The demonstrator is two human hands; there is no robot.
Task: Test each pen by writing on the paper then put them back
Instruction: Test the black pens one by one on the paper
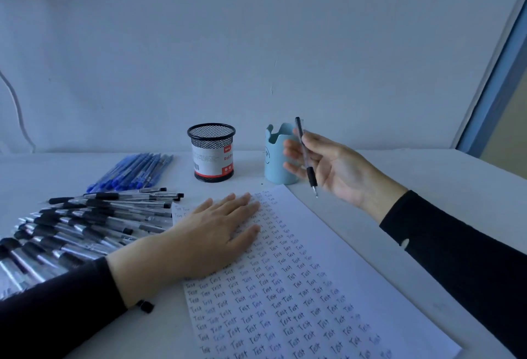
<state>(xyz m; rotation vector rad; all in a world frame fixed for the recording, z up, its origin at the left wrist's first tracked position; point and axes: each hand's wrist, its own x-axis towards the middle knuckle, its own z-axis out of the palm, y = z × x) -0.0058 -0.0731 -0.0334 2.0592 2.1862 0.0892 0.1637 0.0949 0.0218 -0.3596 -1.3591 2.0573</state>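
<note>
A white sheet of paper (328, 258) lies on the table, filled with rows of the handwritten word "Test". My left hand (211, 236) rests flat on its upper left part, fingers straight. My right hand (333, 167) is raised above the table next to a light blue cup (275, 167) and holds a black pen (305, 156) between thumb and fingers, tip pointing down. A heap of black pens (85, 224) lies to the left of the paper. A row of blue pens (134, 171) lies behind them.
A black mesh pen holder (211, 151) with a red and white label stands at the back, left of the light blue cup. A plain wall rises right behind the table. A window frame (496, 87) runs up at the far right.
</note>
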